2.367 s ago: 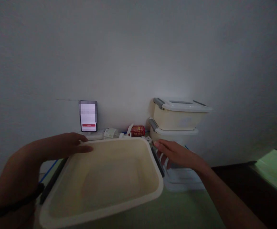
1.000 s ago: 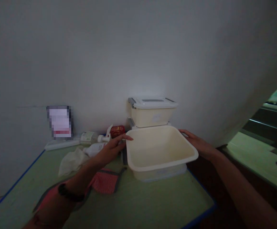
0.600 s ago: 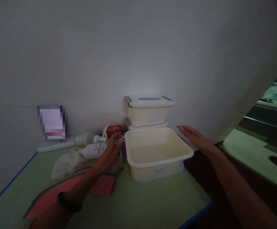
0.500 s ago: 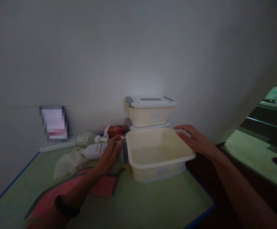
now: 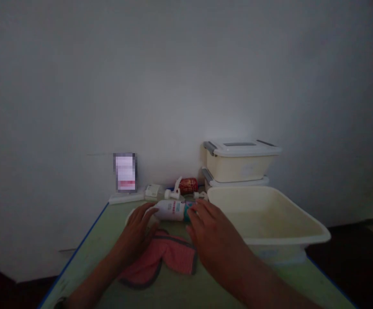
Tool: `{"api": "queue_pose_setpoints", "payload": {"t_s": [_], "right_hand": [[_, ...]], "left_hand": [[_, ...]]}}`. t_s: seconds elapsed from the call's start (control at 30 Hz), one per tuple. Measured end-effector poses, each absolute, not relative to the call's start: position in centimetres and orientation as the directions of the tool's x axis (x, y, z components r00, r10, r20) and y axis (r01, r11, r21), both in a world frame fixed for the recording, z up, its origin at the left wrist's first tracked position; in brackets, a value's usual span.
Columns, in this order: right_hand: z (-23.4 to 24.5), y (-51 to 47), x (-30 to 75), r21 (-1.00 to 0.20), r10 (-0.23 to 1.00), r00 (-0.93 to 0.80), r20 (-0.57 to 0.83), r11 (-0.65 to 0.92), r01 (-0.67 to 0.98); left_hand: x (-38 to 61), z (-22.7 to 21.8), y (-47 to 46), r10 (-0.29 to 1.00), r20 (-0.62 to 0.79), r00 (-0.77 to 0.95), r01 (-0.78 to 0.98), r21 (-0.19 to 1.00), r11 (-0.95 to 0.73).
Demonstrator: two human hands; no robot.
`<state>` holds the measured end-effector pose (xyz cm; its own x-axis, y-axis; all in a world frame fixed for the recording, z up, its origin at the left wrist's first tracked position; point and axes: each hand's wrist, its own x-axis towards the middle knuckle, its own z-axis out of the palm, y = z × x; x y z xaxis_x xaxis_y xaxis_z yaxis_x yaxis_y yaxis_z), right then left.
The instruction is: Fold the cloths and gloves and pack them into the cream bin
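A white bottle (image 5: 171, 210) with a teal end lies on its side on the green table (image 5: 186, 292). My left hand (image 5: 136, 234) rests on a red cloth (image 5: 173, 255), fingers stretched to the bottle's left end. My right hand (image 5: 210, 236) reaches over the cloth, and its fingertips touch the bottle's teal right end. Neither hand is closed round anything. An open cream tub (image 5: 270, 214) stands just right of my right hand.
Two lidded cream containers (image 5: 241, 159) are stacked against the wall behind the tub. A red can (image 5: 188, 185), a spray head, a small box and a propped phone (image 5: 125, 171) line the wall. The table's blue edge (image 5: 77, 251) runs along the left.
Both hands have let go of the cream tub, which now stands on the table at the right. The hands have moved left to the white bottle and red cloth. The view has shifted left.
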<state>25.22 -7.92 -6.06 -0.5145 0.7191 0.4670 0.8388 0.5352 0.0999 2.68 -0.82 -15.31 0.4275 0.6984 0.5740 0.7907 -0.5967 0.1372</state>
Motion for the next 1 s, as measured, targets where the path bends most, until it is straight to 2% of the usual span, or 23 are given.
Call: {"api": "queue_pose_setpoints", "payload": {"t_s": [0.07, 0.13, 0.2, 0.33, 0.47, 0.77, 0.87, 0.93, 1.0], "right_hand": [[-7.8, -7.8, 23.0, 0.073, 0.716, -0.564, 0.412, 0.591, 0.804], [-9.9, -7.7, 21.6, -0.037, 0.691, -0.643, 0.331, 0.690, 0.723], [-12.2, -7.4, 21.1, -0.189, 0.747, -0.615, 0.252, 0.661, 0.726], [-15.9, -6.6, 21.5, -0.386, 0.775, -0.565, 0.283, 0.631, 0.673], [-16.9, -6.2, 21.8, -0.442, 0.771, -0.539, 0.340, 0.637, 0.632], [-17.2, -5.1, 22.8, -0.621, 0.857, -0.278, 0.434, 0.508, 0.597], [-17.0, -5.4, 23.1, -0.615, 0.830, -0.258, 0.494, 0.543, 0.572], [-16.8, -5.8, 23.2, -0.569, 0.775, -0.300, 0.556, 0.618, 0.542], [-16.9, -6.1, 23.0, -0.575, 0.757, -0.326, 0.566, 0.646, 0.502]], "left_hand": [[1.2, -16.6, -0.7, 0.705, 0.578, 0.412, 0.808, 0.125, -0.575], [0.2, -17.7, -0.8, 0.731, 0.540, 0.417, 0.817, 0.129, -0.561], [-0.3, -18.4, -1.0, 0.776, 0.472, 0.419, 0.826, 0.158, -0.542], [-0.2, -18.3, -1.1, 0.830, 0.394, 0.395, 0.828, 0.240, -0.507], [0.2, -17.4, -0.7, 0.848, 0.379, 0.371, 0.785, 0.360, -0.504], [1.8, -15.7, -2.4, 0.906, 0.420, 0.043, 0.750, 0.586, -0.307], [1.9, -15.5, -3.0, 0.900, 0.427, 0.090, 0.721, 0.595, -0.355], [2.0, -15.4, -3.4, 0.867, 0.476, 0.149, 0.696, 0.572, -0.433], [2.4, -15.5, -4.0, 0.841, 0.506, 0.192, 0.672, 0.557, -0.488]]}}
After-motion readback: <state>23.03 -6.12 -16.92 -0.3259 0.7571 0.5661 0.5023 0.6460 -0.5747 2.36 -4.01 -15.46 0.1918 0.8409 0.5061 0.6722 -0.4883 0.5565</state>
